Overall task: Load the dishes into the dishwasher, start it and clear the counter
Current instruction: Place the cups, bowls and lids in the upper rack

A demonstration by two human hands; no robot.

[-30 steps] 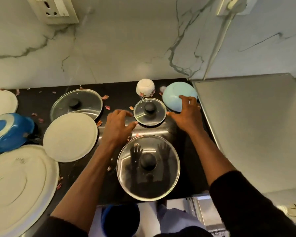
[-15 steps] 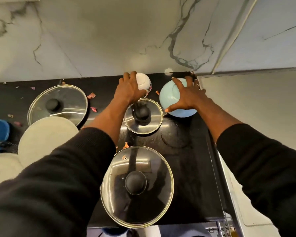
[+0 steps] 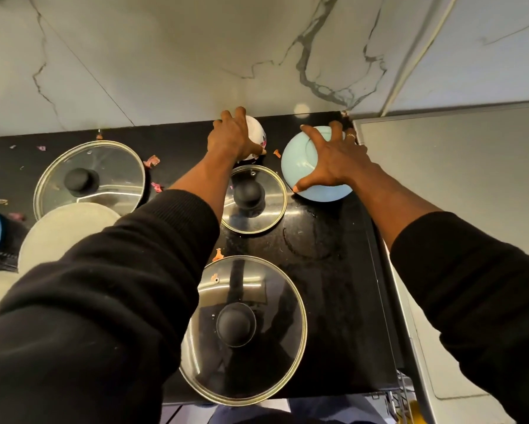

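Left hand (image 3: pixel 234 139): it lies over the white bowl (image 3: pixel 257 130), fingers curled round its sides.
Right hand (image 3: pixel 330 162): it is spread wide on the blue bowl (image 3: pixel 295 160), with the thumb at the near rim and the fingers at the far rim, clamping it.
Where: both bowls stand at the far edge of the counter (image 3: pixel 333 301), by the wall, a little apart.
Handling: they look like glazed ceramic, so I judge them stiff, smooth, breakable and not heavy. The blue one is wide for one hand and could slip, so holding it at the rim is safer.
Contents: both bowls are bottom up, so I cannot see inside.
Small lid (image 3: pixel 257 215): glass, knob up, just near of the white bowl.
Other lids: one near (image 3: pixel 243 328), one left (image 3: pixel 88 179), both flat on the counter.
Plate (image 3: pixel 64 237): at the left.
Scraps (image 3: pixel 218 255): scattered on the counter.
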